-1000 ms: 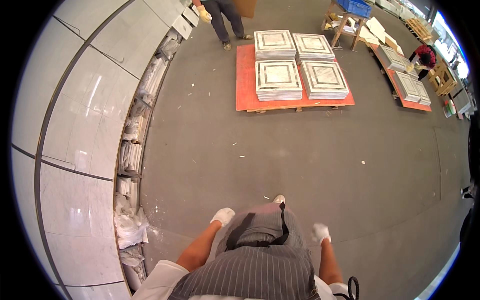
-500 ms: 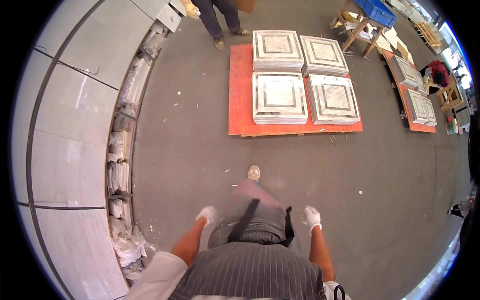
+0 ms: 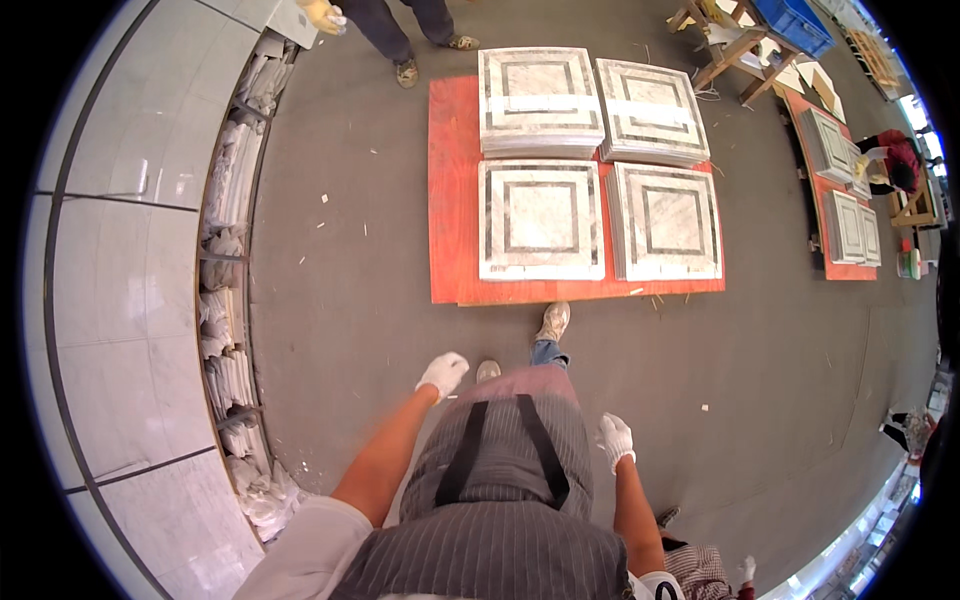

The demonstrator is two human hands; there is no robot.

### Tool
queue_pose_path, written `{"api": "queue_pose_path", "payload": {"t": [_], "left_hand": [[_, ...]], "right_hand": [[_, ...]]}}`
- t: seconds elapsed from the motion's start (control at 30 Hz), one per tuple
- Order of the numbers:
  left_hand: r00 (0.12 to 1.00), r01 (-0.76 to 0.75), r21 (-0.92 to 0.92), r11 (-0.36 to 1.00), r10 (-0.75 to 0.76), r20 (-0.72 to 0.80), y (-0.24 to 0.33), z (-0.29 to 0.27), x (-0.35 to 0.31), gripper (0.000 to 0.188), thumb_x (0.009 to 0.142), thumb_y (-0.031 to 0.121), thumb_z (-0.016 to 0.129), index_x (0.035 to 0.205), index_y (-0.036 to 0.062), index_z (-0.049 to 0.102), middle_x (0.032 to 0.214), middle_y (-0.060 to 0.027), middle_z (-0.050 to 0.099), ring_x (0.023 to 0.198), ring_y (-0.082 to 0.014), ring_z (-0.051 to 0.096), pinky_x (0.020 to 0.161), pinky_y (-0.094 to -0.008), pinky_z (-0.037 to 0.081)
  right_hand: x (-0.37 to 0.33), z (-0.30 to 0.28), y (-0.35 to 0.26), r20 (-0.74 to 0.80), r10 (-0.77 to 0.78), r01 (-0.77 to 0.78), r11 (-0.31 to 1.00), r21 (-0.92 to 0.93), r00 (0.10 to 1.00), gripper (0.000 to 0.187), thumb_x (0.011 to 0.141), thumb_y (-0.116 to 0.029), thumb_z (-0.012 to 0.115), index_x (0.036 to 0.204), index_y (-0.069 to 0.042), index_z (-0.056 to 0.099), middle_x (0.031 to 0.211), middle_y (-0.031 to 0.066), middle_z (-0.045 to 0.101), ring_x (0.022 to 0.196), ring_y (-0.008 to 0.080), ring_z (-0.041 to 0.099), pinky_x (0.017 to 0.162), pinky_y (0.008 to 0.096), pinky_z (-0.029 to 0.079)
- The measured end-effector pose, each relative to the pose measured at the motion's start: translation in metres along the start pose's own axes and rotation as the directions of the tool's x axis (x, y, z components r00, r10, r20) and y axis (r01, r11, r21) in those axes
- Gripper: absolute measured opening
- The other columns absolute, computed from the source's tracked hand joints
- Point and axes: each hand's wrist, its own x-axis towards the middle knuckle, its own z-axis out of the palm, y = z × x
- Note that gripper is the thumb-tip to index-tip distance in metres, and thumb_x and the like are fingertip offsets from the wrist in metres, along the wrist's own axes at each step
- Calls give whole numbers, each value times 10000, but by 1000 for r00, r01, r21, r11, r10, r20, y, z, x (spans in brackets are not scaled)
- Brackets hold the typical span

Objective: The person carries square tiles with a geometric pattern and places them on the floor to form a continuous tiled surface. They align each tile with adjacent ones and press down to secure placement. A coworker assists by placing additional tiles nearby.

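My left hand (image 3: 443,374), in a white knit glove, swings forward with its fingers curled in and nothing visible in it. On the other side of my striped apron (image 3: 490,545), my right hand (image 3: 615,442), gloved alike, hangs with fingers loosely apart, holding nothing. Neither hand touches anything. The nearest things ahead are square stone tiles in several stacks. The near left stack (image 3: 541,220) and near right stack (image 3: 667,222) show grey-white tops with dark square borders. Behind them stand a far left stack (image 3: 538,100) and a far right stack (image 3: 651,110).
A red board (image 3: 455,200) carries the stacks; my shoe (image 3: 556,318) is at its front edge. Marble-topped shelving (image 3: 110,290) runs along the left. One person (image 3: 405,40) stands beyond the board; another (image 3: 895,160) bends over tiles at right. A third person (image 3: 700,570) is behind me at right.
I have walked closer to the red board, and my other foot now leads. My left hand has swung forward. A person has come into view at the lower right.
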Motion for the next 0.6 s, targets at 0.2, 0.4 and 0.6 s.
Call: {"api": "queue_pose_path", "payload": {"t": [0.2,0.4,0.6], "left_hand": [[986,158,153,976,-164,29,54,17,78,356,861,275,597,1112,28,650,1042,-147,687,977,-277,649,875,-371,492],[972,229,64,971,-226,-58,108,12,191,498,850,306,619,1251,14,576,1232,-209,614,1165,-319,580,997,-366,437],[936,328,155,932,-299,-185,71,37,345,666,826,353,635,1393,55,450,1398,-258,455,1290,-388,457,1078,-413,373]], "right_hand": [[121,-19,-162,114,-307,324,828,-459,945,451,943,-357,523,1199,2,620,1132,200,662,1101,331,609,972,375,457],[235,11,-263,196,-173,259,729,-633,965,610,934,-459,486,1380,-44,469,1385,240,469,1277,397,455,1058,420,384],[396,67,-263,39,-175,157,740,-654,984,724,918,-484,530,1475,-77,312,1480,220,346,1301,394,429,1065,419,385]]}}
